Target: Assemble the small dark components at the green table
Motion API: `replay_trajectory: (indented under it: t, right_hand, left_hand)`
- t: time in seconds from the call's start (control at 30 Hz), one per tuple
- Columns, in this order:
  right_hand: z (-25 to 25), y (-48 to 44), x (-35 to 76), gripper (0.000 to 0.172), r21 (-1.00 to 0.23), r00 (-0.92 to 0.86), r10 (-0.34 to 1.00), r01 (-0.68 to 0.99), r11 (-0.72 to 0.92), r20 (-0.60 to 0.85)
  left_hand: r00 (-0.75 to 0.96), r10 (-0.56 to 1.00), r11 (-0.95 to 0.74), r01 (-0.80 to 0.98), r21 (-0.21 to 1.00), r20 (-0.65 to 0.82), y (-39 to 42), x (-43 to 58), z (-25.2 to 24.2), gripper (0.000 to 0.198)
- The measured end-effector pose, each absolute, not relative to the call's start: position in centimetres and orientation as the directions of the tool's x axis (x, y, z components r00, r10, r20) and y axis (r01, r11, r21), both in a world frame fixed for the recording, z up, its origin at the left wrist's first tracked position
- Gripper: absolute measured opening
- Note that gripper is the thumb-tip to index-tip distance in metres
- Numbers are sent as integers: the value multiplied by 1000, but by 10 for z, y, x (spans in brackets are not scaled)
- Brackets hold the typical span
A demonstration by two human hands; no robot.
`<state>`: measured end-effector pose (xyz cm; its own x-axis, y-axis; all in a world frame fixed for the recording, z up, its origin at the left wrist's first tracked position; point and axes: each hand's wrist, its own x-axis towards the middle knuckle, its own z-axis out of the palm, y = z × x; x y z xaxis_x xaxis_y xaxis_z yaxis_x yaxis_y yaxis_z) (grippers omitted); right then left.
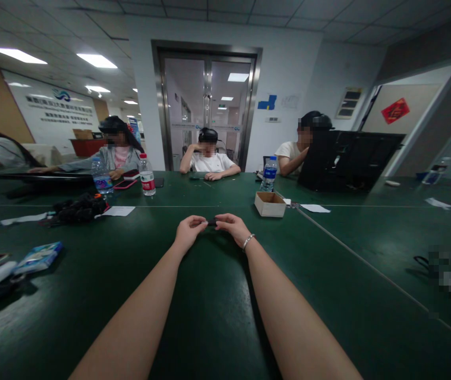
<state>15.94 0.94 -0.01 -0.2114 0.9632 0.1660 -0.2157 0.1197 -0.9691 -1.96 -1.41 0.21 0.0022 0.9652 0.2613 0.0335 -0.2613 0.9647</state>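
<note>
1. The left hand (188, 229) and the right hand (231, 226) are meeting over the middle of the green table (217, 316), well in from its near edge, with both arms stretching forward.
2. Both hands are grasping one small black piece (211, 222). The left fingertips are closing on one end and the right fingertips on the other. The piece is hanging between the hands, low over the tabletop, and I cannot tell whether it is touching the surface.
3. A bracelet (248, 241) is sitting on the right wrist.
4. Judging by the grip, the step in hand is fine fingertip work on the piece itself. It is too small to tell whether it is being pulled, pressed or turned.
5. Any further handling seems to call for a steady two-sided pinch and small, controlled finger motion, since so little of the piece is showing between the fingers.
6. A small open box (270, 204) is standing beyond the right hand, towards the far edge, and a black bundle (78, 207) is lying well to the left.
7. Other people are sitting along the far edge, well apart from these hands.
</note>
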Motion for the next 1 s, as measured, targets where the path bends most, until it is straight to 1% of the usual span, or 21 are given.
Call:
replay_trajectory:
  t: [0.17, 0.27, 0.47, 0.67, 0.73, 0.87, 1.0]
  right_hand:
    - [1, 7, 160, 36, -971, -241, 958, -214, 104, 156]
    - [3, 5, 161, 37, -978, -256, 956, -181, 102, 147]
    - [6, 3, 161, 41, -984, -286, 945, -129, 125, 158]
    - [6, 2, 160, 42, -983, -282, 943, -104, 152, 175]
    - [7, 2, 160, 42, -984, -284, 944, -108, 143, 169]
    - [10, -1, 160, 41, -986, -306, 940, -116, 120, 151]
    - [12, -3, 160, 39, -988, -321, 937, -118, 104, 137]
  left_hand:
    - [15, 985, -172, -93, 981, 174, -11, -19, -1, 38]
    - [13, 989, -145, -96, 985, 147, -9, -20, -2, 35]
    - [-45, 997, -60, 18, 998, 61, -12, -20, 3, 36]
    - [-61, 998, 22, 56, 998, -18, -11, -19, 6, 38]
    - [-73, 997, 15, 117, 993, -6, -11, -20, 6, 41]
    - [-93, 994, -22, 316, 949, 54, -14, -22, 8, 50]
    - [-80, 992, -58, 382, 922, 96, -18, -23, 10, 52]
